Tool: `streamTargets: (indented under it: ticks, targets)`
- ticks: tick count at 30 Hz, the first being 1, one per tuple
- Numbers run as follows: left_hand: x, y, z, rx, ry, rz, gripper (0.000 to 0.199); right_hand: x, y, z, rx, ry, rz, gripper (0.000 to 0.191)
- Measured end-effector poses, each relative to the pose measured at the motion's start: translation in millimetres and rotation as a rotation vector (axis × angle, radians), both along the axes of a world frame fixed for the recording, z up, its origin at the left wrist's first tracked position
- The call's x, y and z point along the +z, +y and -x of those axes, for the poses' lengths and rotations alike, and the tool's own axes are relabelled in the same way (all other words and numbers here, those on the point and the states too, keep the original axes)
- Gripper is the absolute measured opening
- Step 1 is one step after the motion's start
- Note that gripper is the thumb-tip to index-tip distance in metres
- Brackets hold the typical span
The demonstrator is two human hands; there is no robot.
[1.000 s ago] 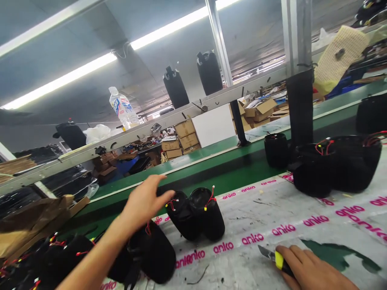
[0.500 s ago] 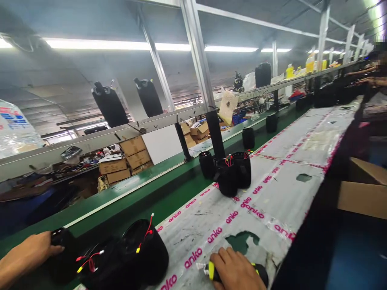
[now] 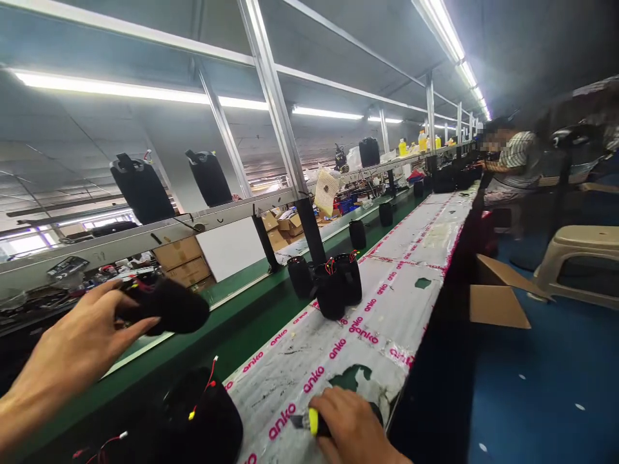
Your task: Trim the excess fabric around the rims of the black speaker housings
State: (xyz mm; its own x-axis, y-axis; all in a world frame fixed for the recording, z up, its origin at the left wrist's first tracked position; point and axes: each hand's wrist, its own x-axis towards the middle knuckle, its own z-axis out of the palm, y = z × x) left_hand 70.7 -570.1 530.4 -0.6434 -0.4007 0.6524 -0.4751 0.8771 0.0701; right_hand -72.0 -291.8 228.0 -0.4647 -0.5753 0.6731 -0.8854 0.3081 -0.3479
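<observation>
My left hand (image 3: 91, 338) grips a black cloth-covered cylindrical housing (image 3: 181, 308) by one end, with the fingers and thumb around it. It is raised above the green conveyor and tilted on its side. My right hand (image 3: 351, 419) is closed around a black-and-yellow utility knife (image 3: 314, 422), its grey blade pointing left just over the printed sheet (image 3: 309, 348). Close in front of me stands another black housing (image 3: 217, 419), with red wires and small connectors at its opening. Red wires (image 3: 104, 444) also show at the bottom left, where the dark parts are hard to make out.
Several black housings (image 3: 329, 296) stand farther along the green belt (image 3: 242, 328) and the sheet. More housings (image 3: 140, 190) sit on the raised shelf at left. A cardboard box (image 3: 498, 306), a plastic stool (image 3: 580, 248) and a seated person (image 3: 517, 154) are at right.
My left hand has lifted the black housing up and to the right from beside the others. My right hand still holds the utility knife near the sheet. The view has turned right.
</observation>
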Motion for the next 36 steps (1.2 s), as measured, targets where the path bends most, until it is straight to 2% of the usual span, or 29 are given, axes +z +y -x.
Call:
streamTargets:
  ticks: [2, 4, 7, 10, 11, 13, 15, 17, 21, 24, 26, 29, 31, 34, 36]
  targets:
    - [0.7, 37, 5, -0.073, 0.019, 0.090, 0.053, 23.4, 19, 5, -0.032, -0.080, 0.097, 0.007]
    - [-10.5, 69, 2, -0.196, 0.049, 0.145, 0.046, 50.0, 39, 9, -0.086, -0.159, 0.201, 0.021]
    - [-47.6, 105, -13, -0.395, 0.065, 0.101, 0.032, 86.5, 59, 8, -0.041, -0.343, 0.382, 0.027]
    - [-95.1, 131, -26, -0.489, -0.036, -0.066, 0.018, 104.8, 63, -5, 0.135, -0.545, 0.414, 0.031]
    - [-109.3, 138, -28, -0.514, -0.087, -0.143, 0.019, 105.7, 60, -10, 0.192, -0.610, 0.395, 0.033]
    - [-131.7, 148, -24, -0.469, -0.048, -0.296, 0.016, 100.8, 52, -17, 0.289, -0.738, 0.363, 0.040]
    - [-147.0, 153, -14, -0.485, -0.021, -0.420, 0.016, 90.3, 41, -19, 0.343, -0.843, 0.354, 0.045]
    - [-159.9, 155, 0, -0.535, -0.016, -0.576, 0.022, 78.5, 30, -16, 0.340, -0.934, 0.365, 0.050]
    - [-193.2, 159, 23, -0.532, 0.202, -0.930, 0.077, 64.2, 14, -9, 0.234, -1.108, 0.385, 0.057]
    - [-216.5, 169, 33, -0.530, 0.354, -1.182, 0.100, 63.4, 8, -6, 0.217, -1.137, 0.381, 0.053]
    - [-222.1, 173, 37, -0.539, 0.386, -1.228, 0.101, 65.2, 6, -6, 0.221, -1.142, 0.375, 0.051]
    - [-215.0, 172, 38, -0.533, 0.410, -1.202, 0.078, 69.5, 7, -9, 0.237, -1.145, 0.369, 0.050]
    - [-206.5, 169, 33, -0.558, 0.413, -1.322, 0.066, 73.0, 13, -12, 0.239, -1.116, 0.331, 0.048]
    - [-198.8, 166, 23, -0.605, 0.400, -1.567, 0.063, 78.1, 26, -17, 0.219, -1.017, 0.187, 0.040]
    - [-198.4, 166, 17, -0.607, 0.391, -1.638, 0.061, 80.8, 34, -19, 0.220, -0.894, 0.080, 0.033]
